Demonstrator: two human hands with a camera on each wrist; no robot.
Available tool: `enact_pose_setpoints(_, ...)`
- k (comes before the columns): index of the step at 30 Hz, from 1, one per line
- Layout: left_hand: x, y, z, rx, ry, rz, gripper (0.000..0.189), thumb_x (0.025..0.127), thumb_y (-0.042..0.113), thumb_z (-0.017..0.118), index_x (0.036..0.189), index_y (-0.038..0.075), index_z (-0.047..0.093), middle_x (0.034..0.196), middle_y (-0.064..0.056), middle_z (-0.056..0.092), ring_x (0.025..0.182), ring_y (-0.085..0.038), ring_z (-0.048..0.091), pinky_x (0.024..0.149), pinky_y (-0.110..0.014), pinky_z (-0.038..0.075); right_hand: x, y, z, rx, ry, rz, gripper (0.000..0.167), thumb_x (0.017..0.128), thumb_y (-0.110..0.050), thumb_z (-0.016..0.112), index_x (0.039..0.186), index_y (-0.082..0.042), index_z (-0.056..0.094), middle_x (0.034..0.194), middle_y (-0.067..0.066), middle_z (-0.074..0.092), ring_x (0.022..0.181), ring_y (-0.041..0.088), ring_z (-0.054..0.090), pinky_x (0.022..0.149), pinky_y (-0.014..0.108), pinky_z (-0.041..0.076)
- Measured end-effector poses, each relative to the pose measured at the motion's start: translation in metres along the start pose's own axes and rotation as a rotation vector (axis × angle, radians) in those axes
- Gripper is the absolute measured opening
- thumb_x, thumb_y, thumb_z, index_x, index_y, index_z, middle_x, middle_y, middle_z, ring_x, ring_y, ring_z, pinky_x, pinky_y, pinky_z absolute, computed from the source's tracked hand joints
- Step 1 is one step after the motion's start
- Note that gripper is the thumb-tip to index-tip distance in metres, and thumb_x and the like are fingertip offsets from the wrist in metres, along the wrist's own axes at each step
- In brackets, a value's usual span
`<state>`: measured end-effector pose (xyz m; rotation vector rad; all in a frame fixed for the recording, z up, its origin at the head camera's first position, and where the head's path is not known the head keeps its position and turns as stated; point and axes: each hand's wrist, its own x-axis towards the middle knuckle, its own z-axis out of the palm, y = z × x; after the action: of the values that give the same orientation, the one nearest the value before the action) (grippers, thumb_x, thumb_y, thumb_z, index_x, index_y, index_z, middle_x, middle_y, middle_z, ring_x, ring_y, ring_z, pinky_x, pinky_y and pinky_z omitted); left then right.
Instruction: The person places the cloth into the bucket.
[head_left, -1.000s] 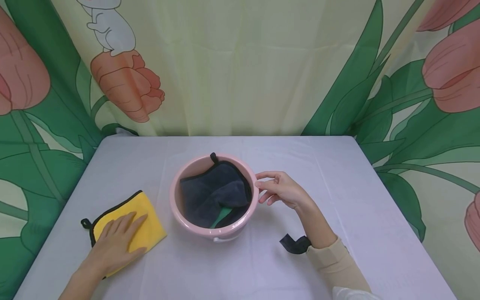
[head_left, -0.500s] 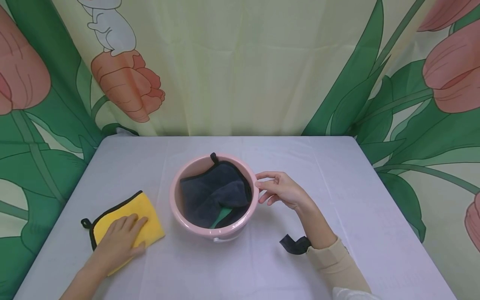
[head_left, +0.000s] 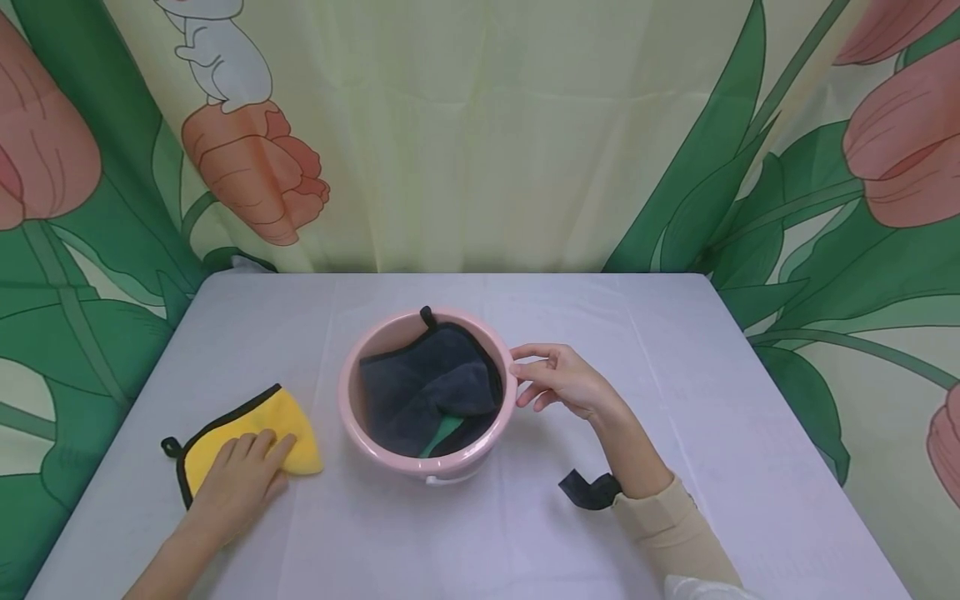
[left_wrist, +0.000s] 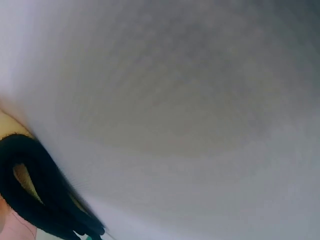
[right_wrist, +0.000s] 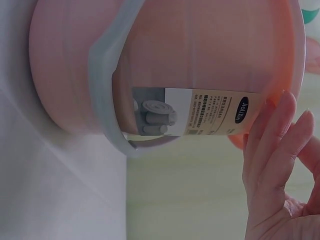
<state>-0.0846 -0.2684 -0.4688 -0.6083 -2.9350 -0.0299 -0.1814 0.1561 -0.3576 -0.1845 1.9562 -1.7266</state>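
Observation:
A yellow cloth with black edging and a hanging loop point(head_left: 258, 417) lies at the left of the table. My left hand point(head_left: 238, 483) rests over it, fingers bent, gathering its right part between fingers and thumb; the thumb is mostly hidden. In the left wrist view only the cloth's black edge point(left_wrist: 30, 185) shows at the lower left. A pink bucket point(head_left: 351, 400) stands at the middle, holding a dark grey cloth point(head_left: 420, 375) and something green point(head_left: 448, 429) partly covered by it. My right hand point(head_left: 566, 379) touches the bucket's outer side near the rim with fairly straight, loose fingers.
The bucket's pale handle point(right_wrist: 102, 85) hangs down along its side, below a paper label point(right_wrist: 220, 107). A black strap point(head_left: 591, 490) sticks out by my right wrist onto the white tabletop point(head_left: 465, 558). A printed curtain point(head_left: 480, 150) closes off the back and sides.
My left hand's fingers have drawn together from lying spread on the yellow cloth, pulling its right corner inward into a bunch. The right hand and the bucket stay where they were.

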Motion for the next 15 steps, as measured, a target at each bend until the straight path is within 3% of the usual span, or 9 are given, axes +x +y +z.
enact_pose_setpoints(3, 0.0013, -0.0004, 0.0001, 0.023, -0.004, -0.007, 0.047, 0.077, 0.02, 0.067, 0.119, 0.006, 0.052, 0.105, -0.015, 0.049, 0.094, -0.035, 0.046, 0.085, -0.05, 0.038, -0.0002, -0.0001, 0.0003, 0.005, 0.002, 0.0, 0.045, 0.086, -0.014, 0.062, 0.123, 0.008, 0.048, 0.073, 0.003, 0.068, 0.056, 0.013, 0.064, 0.048, 0.019, 0.049)
enact_pose_setpoints(4, 0.0015, -0.0004, 0.0001, 0.029, 0.001, -0.01, 0.042, 0.085, 0.028, 0.061, 0.119, 0.006, 0.052, 0.104, -0.016, 0.049, 0.094, -0.035, 0.047, 0.085, -0.05, 0.038, -0.0003, -0.0001, 0.0003, 0.008, 0.002, 0.0, 0.045, 0.086, -0.014, 0.062, 0.123, 0.008, 0.048, 0.073, 0.003, 0.068, 0.055, 0.013, 0.064, 0.048, 0.019, 0.049)
enact_pose_setpoints(7, 0.0023, -0.001, 0.0003, 0.032, 0.071, -0.006, 0.051, 0.097, 0.046, 0.026, 0.115, 0.006, 0.053, 0.1, -0.016, 0.05, 0.089, -0.035, 0.049, 0.08, -0.05, 0.039, -0.0004, -0.0003, 0.0003, 0.013, -0.001, -0.003, 0.045, 0.086, -0.014, 0.062, 0.123, 0.008, 0.048, 0.073, 0.003, 0.068, 0.055, 0.013, 0.064, 0.048, 0.019, 0.049)
enact_pose_setpoints(10, 0.0034, -0.0003, -0.0011, 0.03, 0.202, 0.011, 0.074, 0.093, 0.05, -0.004, 0.109, 0.006, 0.053, 0.094, -0.017, 0.051, 0.081, -0.035, 0.05, 0.073, -0.05, 0.04, -0.0005, -0.0006, 0.0003, 0.01, -0.003, -0.006, 0.044, 0.086, -0.013, 0.062, 0.123, 0.008, 0.049, 0.072, 0.003, 0.068, 0.055, 0.013, 0.063, 0.048, 0.019, 0.049)
enact_pose_setpoints(13, 0.0053, 0.0007, -0.0032, 0.037, 0.311, 0.035, 0.068, 0.096, 0.048, 0.001, 0.105, 0.005, 0.053, 0.089, -0.019, 0.051, 0.076, -0.036, 0.049, 0.068, -0.049, 0.041, -0.0005, -0.0007, 0.0004, 0.008, -0.004, -0.007, 0.044, 0.086, -0.014, 0.062, 0.122, 0.008, 0.049, 0.072, 0.003, 0.068, 0.055, 0.013, 0.063, 0.048, 0.019, 0.049)
enact_pose_setpoints(15, 0.0063, 0.0019, -0.005, 0.043, 0.344, 0.038, 0.066, 0.097, 0.047, 0.003, 0.103, 0.005, 0.053, 0.087, -0.019, 0.05, 0.074, -0.036, 0.049, 0.066, -0.048, 0.041, -0.0005, -0.0007, 0.0004, 0.009, -0.005, -0.007, 0.044, 0.086, -0.014, 0.062, 0.123, 0.008, 0.049, 0.072, 0.003, 0.068, 0.055, 0.013, 0.064, 0.048, 0.019, 0.049)
